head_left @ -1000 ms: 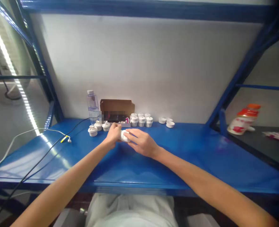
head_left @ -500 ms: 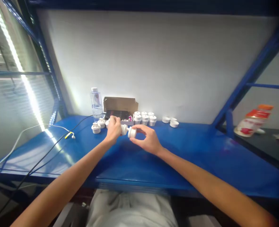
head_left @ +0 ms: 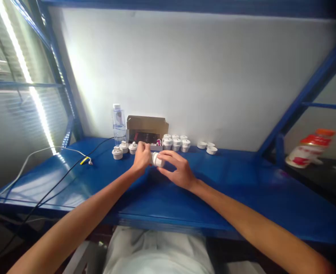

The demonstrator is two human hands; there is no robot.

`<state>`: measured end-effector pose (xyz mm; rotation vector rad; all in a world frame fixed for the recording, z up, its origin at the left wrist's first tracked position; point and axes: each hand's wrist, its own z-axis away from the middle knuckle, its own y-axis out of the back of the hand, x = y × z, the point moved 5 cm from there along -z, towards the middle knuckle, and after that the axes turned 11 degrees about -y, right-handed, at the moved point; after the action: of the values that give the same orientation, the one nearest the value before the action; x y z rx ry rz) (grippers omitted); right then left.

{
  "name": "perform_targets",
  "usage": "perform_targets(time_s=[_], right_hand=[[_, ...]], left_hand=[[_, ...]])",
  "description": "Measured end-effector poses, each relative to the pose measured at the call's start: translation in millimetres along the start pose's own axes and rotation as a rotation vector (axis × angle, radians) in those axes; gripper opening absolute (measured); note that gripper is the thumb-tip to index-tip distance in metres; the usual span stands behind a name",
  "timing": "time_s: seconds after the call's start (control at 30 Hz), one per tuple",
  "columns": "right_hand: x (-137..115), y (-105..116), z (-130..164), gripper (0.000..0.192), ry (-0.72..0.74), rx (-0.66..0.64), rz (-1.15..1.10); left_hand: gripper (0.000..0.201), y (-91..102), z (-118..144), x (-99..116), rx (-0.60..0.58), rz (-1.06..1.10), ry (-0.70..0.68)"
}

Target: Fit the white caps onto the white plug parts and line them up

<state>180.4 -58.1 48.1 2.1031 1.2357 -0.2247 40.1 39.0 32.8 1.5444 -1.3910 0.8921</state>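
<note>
A: Both hands are meeting over the blue shelf. What is each one doing?

B: The left hand and the right hand are closing together on one small white part, fingers wrapped round it from either side. The part is sitting between them, just above the shelf, in front of the box.

A: What is changing against half a second ago?

B: Then the hands were holding two white pieces slightly apart, raised a little. Now the pieces are reading as one and the hands are sitting lower and closer. In judgement, the two halves are being pressed or twisted together; whether the joint is fully seated cannot be told.

A: And the surroundings?

B: White caps are standing in groups along the wall: three left of the hands, a cluster right of the box, a few further right. A water bottle is standing beside the box. Cables are trailing across the shelf's left end, lit by a bright strip. Blue racking is framing a white wall.
</note>
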Motion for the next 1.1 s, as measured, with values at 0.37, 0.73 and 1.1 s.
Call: perform_targets(time_s=[0.37, 0.73, 1.1], right_hand=[[30, -8, 0, 0.041, -0.497, -0.039, -0.274], [7, 4, -5, 0.029, -0.033, -0.031, -0.007], [47, -15, 3, 0.048, -0.697, -0.144, -0.43]], left_hand=[[0.013, 1.8, 4, 9, 0.007, -0.082, -0.241], [0.018, 0.8, 3, 9, -0.092, -0.025, -0.149], [0.018, -4.6, 6, 7, -0.16, -0.077, -0.248]])
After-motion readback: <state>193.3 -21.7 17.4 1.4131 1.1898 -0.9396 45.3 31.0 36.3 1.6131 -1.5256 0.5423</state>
